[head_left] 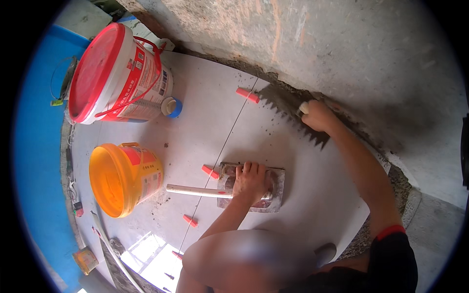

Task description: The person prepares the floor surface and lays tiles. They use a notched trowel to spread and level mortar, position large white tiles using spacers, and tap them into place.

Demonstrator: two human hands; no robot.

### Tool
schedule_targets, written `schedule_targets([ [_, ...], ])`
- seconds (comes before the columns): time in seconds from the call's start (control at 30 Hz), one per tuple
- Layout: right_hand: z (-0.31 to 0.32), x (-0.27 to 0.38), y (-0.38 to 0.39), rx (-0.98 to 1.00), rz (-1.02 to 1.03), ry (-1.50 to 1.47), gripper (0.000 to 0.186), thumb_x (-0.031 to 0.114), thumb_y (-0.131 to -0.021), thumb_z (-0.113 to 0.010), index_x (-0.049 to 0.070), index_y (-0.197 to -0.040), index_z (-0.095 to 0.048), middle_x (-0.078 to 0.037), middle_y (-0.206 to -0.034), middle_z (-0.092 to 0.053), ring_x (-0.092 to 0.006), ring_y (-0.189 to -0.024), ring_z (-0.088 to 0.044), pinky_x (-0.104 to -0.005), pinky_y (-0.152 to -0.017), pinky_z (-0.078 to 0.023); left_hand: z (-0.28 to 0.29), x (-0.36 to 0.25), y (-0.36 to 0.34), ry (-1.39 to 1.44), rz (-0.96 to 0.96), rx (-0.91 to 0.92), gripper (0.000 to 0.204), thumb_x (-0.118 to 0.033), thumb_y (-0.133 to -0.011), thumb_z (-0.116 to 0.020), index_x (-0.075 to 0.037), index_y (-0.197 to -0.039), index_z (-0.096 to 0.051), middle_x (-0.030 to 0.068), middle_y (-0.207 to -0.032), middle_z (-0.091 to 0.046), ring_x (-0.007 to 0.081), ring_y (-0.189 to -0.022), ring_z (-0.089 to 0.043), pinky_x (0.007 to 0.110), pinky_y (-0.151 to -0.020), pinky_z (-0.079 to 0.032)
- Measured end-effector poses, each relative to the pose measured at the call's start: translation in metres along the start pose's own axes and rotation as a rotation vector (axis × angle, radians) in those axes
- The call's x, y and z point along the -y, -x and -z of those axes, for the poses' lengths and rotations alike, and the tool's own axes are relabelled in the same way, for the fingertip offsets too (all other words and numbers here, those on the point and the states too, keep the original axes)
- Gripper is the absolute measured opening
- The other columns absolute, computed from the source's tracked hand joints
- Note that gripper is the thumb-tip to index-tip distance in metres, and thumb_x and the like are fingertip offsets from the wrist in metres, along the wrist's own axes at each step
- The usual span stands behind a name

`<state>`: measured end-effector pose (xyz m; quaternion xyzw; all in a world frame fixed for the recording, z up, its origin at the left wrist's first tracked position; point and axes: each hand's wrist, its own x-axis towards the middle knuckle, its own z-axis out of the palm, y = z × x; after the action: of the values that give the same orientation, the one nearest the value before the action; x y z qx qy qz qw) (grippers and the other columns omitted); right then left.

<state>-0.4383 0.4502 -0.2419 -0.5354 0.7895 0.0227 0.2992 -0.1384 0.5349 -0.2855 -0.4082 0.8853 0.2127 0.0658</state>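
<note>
My right hand (317,116) is closed round the pale handle of a notched trowel (286,103). The trowel's toothed blade, dark with mortar, lies at the far edge of the large pale tiles (303,183), beside the wall. Nearer, my left hand (251,183) leans on a square, grey-brown plate (273,202), fingers laid out over it. Passing under this hand, a white tool handle (195,190) sticks out leftward across a tile joint; its other end is hidden. Red wedge-shaped clips sit along the joint, including one clip (210,171) beside the plate and another (247,94) near the blade.
At the left stand a red-lidded white bucket (134,88) and an open yellow bucket (141,173). A blue-and-white roll-shaped item (171,107) touches the white bucket. Rough concrete wall (351,44) borders the far side. A blurred rounded shape covers the bottom centre.
</note>
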Motion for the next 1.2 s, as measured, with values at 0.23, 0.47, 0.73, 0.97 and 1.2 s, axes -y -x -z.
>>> schedule_targets([
  [0.23, 0.021, 0.001, 0.037, -0.082, 0.036, -0.003, 0.027, 0.015, -0.083, -0.061, -0.004, -0.101, -0.067, -0.025, -0.094, -0.070, -0.0408, -0.092, -0.068, -0.0472, -0.081, -0.053, -0.008, 0.002, 0.001, -0.040, -0.062, -0.175, 0.030, -0.033, -0.093, -0.057, -0.006, -0.105, -0.060, 0.0119, -0.110, -0.061, 0.0306, -0.108, -0.054, 0.046, -0.089, -0.041],
  [0.47, 0.003, -0.071, 0.037, 0.027, 0.076, 0.279, 0.025, 0.013, -0.084, -0.060, -0.003, -0.102, -0.068, -0.024, -0.096, -0.070, -0.0386, -0.093, -0.068, -0.0459, -0.083, -0.053, -0.006, -0.002, 0.000, -0.079, -0.063, -0.159, 0.029, -0.033, -0.094, -0.055, -0.005, -0.102, -0.059, 0.0121, -0.109, -0.062, 0.0302, -0.108, -0.054, 0.045, -0.088, -0.042],
  [0.73, 0.040, -0.036, 0.077, 0.027, -0.016, 0.110, 0.026, 0.012, -0.086, -0.058, -0.003, -0.104, -0.068, -0.024, -0.106, -0.067, -0.0371, -0.096, -0.067, -0.0460, -0.085, -0.052, -0.003, -0.003, -0.001, -0.051, -0.011, -0.051, 0.031, -0.033, -0.095, -0.054, -0.005, -0.108, -0.057, 0.0128, -0.112, -0.060, 0.0301, -0.113, -0.052, 0.048, -0.096, -0.040],
  [0.97, 0.015, -0.083, 0.071, 0.002, -0.044, 0.233, 0.037, 0.016, -0.083, -0.061, -0.004, -0.114, -0.062, -0.026, -0.112, -0.064, -0.0418, -0.103, -0.063, -0.0460, -0.091, -0.052, 0.002, -0.003, 0.001, -0.022, 0.017, -0.001, 0.034, -0.035, -0.096, -0.052, -0.005, -0.111, -0.058, 0.0129, -0.117, -0.060, 0.0295, -0.118, -0.050, 0.048, -0.100, -0.038],
  [1.2, 0.004, -0.110, 0.117, 0.029, -0.030, -0.053, 0.037, 0.019, -0.084, -0.060, -0.005, -0.111, -0.064, -0.025, -0.117, -0.063, -0.0402, -0.105, -0.061, -0.0471, -0.091, -0.048, -0.006, -0.004, 0.002, -0.018, -0.092, -0.294, 0.024, -0.028, -0.091, -0.060, -0.005, -0.096, -0.059, 0.0144, -0.103, -0.062, 0.0328, -0.103, -0.056, 0.048, -0.086, -0.043],
])
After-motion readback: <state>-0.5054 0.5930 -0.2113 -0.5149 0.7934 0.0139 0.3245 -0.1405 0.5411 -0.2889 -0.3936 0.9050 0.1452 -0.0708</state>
